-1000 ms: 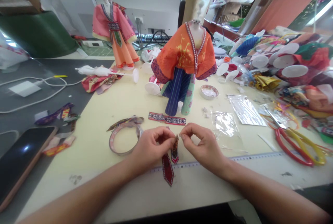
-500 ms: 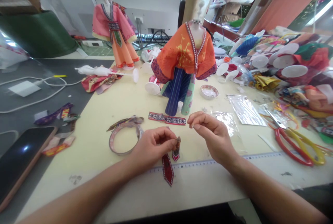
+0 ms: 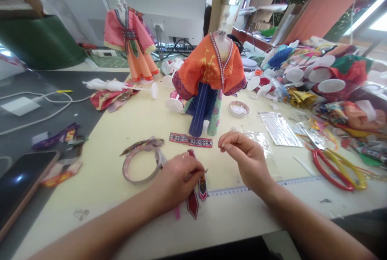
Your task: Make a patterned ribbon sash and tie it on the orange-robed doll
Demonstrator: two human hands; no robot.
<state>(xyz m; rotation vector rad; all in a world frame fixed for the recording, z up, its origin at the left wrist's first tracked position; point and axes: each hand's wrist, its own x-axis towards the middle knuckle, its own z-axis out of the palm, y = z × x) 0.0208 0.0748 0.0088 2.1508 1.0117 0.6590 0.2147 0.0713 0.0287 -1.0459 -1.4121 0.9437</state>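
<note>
Orange robe (image 3: pixel 208 68) beyond, tape (image 3: pixel 126 170) beside; left grip (image 3: pixel 202 170) pinches beaded strip (image 3: pixel 202 190), right grip (image 3: pixel 223 147) together.

At centre, the orange robe (image 3: pixel 208 64) looks like smooth cloth with a soft sheen, its collar edged in glossy, pearl-like beads. The patterned ribbon (image 3: pixel 191 140) below it is matt woven cloth. At right, the scissors (image 3: pixel 332 163) have shiny metal blades and smooth plastic handles. At lower left, the phone (image 3: pixel 27 183) shows a glossy black screen.
</note>
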